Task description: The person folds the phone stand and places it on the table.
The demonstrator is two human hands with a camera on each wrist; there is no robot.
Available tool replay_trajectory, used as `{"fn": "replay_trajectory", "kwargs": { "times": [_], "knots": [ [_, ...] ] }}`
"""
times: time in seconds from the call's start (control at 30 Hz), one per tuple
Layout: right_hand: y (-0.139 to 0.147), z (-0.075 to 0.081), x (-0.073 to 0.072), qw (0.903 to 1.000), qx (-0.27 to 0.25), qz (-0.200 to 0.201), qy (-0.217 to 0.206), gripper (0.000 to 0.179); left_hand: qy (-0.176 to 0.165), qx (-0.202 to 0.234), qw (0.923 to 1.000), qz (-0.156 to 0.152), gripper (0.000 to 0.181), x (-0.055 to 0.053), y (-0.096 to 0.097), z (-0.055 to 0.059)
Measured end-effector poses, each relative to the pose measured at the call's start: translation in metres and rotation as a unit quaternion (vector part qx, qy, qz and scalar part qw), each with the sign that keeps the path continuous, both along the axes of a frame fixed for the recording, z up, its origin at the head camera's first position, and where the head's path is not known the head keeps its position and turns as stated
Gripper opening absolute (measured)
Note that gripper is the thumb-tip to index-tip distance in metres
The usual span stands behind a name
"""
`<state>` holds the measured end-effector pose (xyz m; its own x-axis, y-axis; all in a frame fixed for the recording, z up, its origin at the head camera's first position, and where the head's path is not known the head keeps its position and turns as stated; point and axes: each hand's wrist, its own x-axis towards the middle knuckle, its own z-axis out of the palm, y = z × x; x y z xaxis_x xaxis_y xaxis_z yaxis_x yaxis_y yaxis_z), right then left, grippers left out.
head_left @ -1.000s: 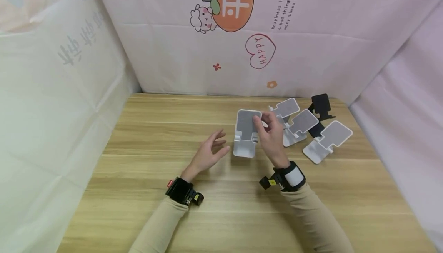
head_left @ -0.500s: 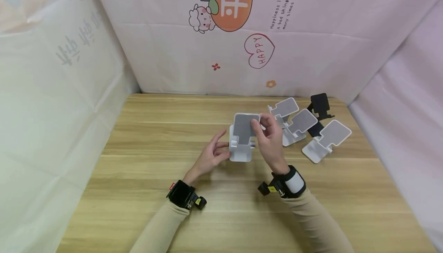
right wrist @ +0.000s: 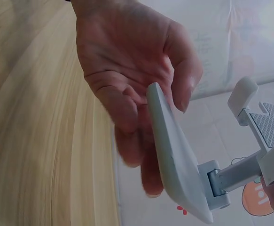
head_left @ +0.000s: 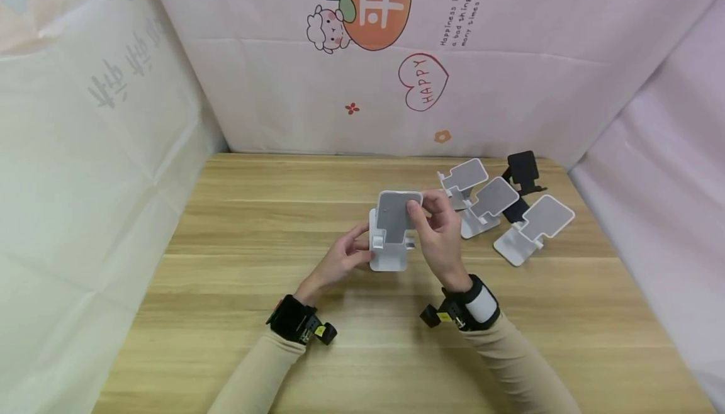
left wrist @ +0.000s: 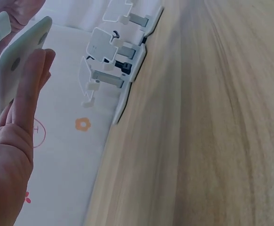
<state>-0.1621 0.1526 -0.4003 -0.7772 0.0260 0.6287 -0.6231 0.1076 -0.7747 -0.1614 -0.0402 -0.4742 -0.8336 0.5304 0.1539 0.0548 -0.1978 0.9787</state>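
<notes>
A white phone stand (head_left: 391, 260) with a grey-padded upper plate is held up over the table between both hands. My right hand (head_left: 442, 231) pinches the upper plate's right edge, thumb on the grey pad. At the other side, my left hand (head_left: 338, 258) holds the flat base by its left edge. The left wrist view shows fingers (left wrist: 28, 89) of that hand along the base's underside, by its round feet. In the right wrist view the base (right wrist: 174, 155) sits between the left thumb and fingers, and the hinged arm (right wrist: 240, 172) joins it to the plate.
To the right on the wooden table (head_left: 255, 212) stand several more phone stands: a white one (head_left: 466, 176) at the back, another (head_left: 494, 197) beside it, a white one (head_left: 546, 219) farther right, and a black one (head_left: 522, 168) behind. A printed cloth (head_left: 283, 99) hangs along the back edge.
The phone stand has moved left and toward the person, into the left hand. That hand was apart from it at first and now grips the base; the right hand keeps its pinch.
</notes>
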Motion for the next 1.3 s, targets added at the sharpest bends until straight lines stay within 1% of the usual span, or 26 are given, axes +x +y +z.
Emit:
{"fn": "replay_trajectory", "kwargs": {
  "times": [0.13,0.33,0.5,0.57,0.67,0.73,0.83,0.93,1.13,1.3],
  "knots": [
    [-0.001,0.001,0.001,0.9999,-0.009,0.002,-0.005,0.018,-0.009,0.002,1.0000,-0.003,0.059,0.001,0.000,0.002],
    [0.000,0.002,0.000,0.9999,-0.015,0.001,-0.008,0.020,-0.010,-0.005,0.9999,-0.004,0.061,0.002,0.000,0.003],
    [0.001,0.003,-0.002,0.9997,-0.017,0.013,-0.012,0.021,-0.009,-0.003,0.9999,-0.009,0.060,0.002,-0.001,0.004],
    [0.001,0.003,-0.002,0.9995,-0.012,0.018,-0.021,0.021,-0.011,-0.009,0.9999,-0.007,0.060,0.002,-0.002,0.005],
    [0.003,0.002,-0.001,0.9983,0.003,0.030,-0.049,0.025,-0.016,-0.017,0.9997,-0.004,0.060,0.003,-0.003,0.006],
    [0.004,0.001,-0.002,0.9960,0.015,0.045,-0.075,0.030,-0.017,-0.022,0.9996,-0.002,0.060,0.003,-0.003,0.006],
    [0.006,-0.001,-0.002,0.9902,0.034,0.071,-0.115,0.039,-0.017,-0.021,0.9996,-0.009,0.060,0.002,-0.003,0.006],
    [0.009,-0.001,-0.002,0.9836,0.055,0.096,-0.142,0.048,-0.019,-0.020,0.9995,-0.015,0.060,0.002,-0.002,0.005],
    [0.014,-0.002,-0.002,0.9724,0.086,0.136,-0.169,0.059,-0.027,-0.022,0.9993,-0.012,0.060,0.003,-0.002,0.006],
    [0.019,-0.004,-0.002,0.9663,0.106,0.156,-0.175,0.061,-0.030,-0.016,0.9993,-0.015,0.061,0.004,-0.002,0.008]
  ]
}}
